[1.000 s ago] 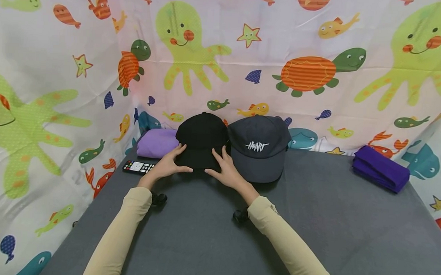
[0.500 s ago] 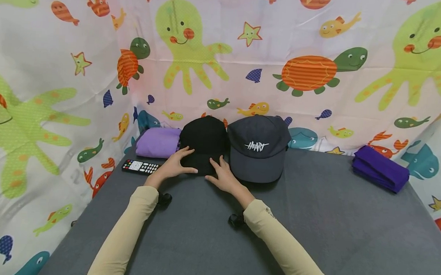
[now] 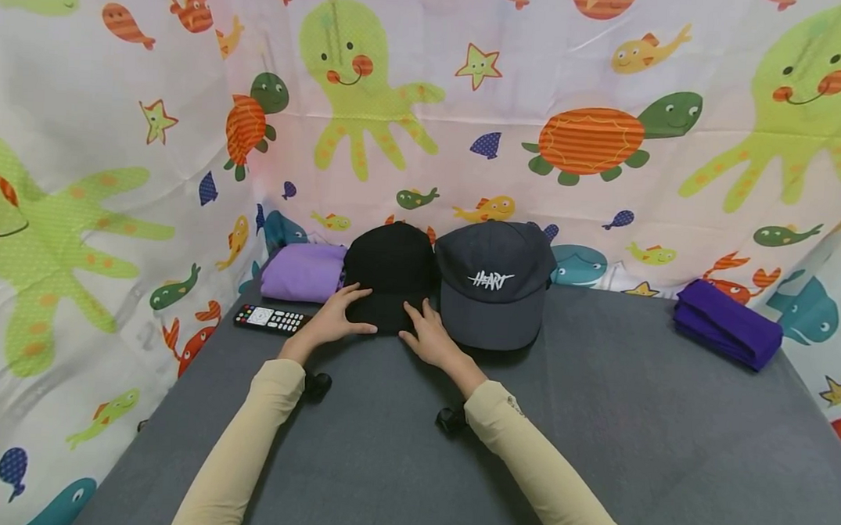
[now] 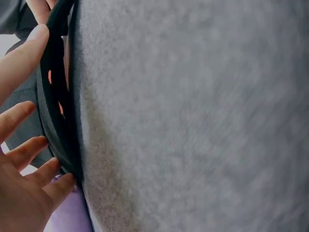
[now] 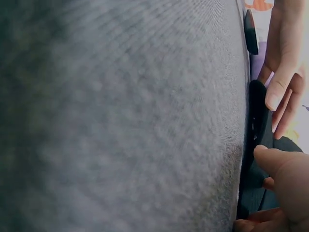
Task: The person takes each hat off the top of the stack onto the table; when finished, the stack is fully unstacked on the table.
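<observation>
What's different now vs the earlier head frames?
The black cap shifted slightly toward the person and right. The left hand moved right and slightly nearer, uncovering more of the remote; the right hand came nearer. Both hands touch the cap; no clear grab or release. Unmoved: navy cap, remote, lilac cloth, purple cloth.

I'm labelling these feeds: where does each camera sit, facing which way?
Head: worn on the head, facing forward and down at the table and black cap; left hand, right hand, sleeves show.
Left wrist: on that wrist, facing the black cap across the table; left hand large, right hand barely.
Right wrist: on that wrist, also facing the black cap; both hands show.
Wrist views share both hands and the black cap.
</observation>
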Demonstrator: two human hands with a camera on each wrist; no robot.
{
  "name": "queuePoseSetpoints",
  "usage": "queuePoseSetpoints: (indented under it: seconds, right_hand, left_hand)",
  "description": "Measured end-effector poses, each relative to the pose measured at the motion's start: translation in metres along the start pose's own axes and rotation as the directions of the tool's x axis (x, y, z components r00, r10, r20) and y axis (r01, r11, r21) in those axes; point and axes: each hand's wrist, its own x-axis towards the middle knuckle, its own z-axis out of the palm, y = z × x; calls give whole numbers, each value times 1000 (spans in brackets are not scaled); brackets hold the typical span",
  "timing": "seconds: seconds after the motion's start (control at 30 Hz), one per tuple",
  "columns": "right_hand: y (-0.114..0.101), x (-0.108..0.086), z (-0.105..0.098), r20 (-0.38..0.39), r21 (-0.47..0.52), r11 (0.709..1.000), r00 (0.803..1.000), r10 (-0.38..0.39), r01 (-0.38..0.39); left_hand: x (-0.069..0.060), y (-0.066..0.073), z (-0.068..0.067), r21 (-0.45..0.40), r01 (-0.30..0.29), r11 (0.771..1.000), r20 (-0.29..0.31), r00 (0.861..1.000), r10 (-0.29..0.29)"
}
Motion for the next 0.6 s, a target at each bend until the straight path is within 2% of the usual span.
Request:
queuePoseSetpoints:
  seconds: [0.27, 0.6]
  right_hand:
    - [4, -6, 3, -9, 93, 996, 1000, 0, 1]
    - [-2, -24, -7, -25, 202, 977, 997, -69, 73]
  left_hand:
    - [-5, 0, 5, -48, -22, 999, -47, 999, 20]
    - [-15, 20, 13, -24, -4, 1000, -144, 990, 1]
